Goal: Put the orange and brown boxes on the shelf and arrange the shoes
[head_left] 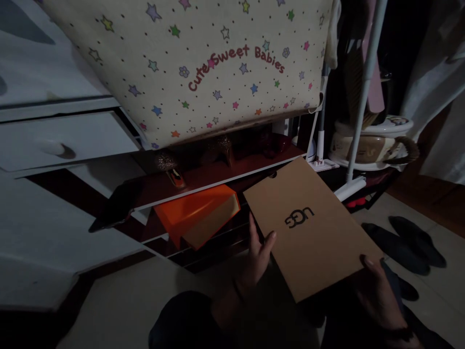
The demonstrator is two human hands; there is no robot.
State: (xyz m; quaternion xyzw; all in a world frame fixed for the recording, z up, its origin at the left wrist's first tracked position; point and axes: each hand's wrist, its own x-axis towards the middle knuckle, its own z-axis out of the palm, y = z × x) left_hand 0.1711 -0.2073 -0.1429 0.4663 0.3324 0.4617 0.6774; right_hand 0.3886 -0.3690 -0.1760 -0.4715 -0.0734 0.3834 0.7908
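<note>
A brown cardboard shoebox (319, 242) with dark UGG lettering is tilted in front of me. My left hand (258, 254) grips its left edge, the thumb resting on top. At the near right corner my right hand (379, 286) holds the box, thumb over the edge and the other fingers hidden beneath. Left of the shoebox, an orange box (199, 211) leans on the lower level of a dark red shoe rack (203, 177). Glittery high-heeled shoes (167, 162) stand on the rack's upper shelf, partly in shadow.
A cream cloth (232, 77) printed with stars hangs over the rack. White drawers (69, 140) stand at the left. Right of the rack are a pale pole (363, 97) and a lidded pot (374, 145). Dark shoes (403, 242) lie on the tiled floor.
</note>
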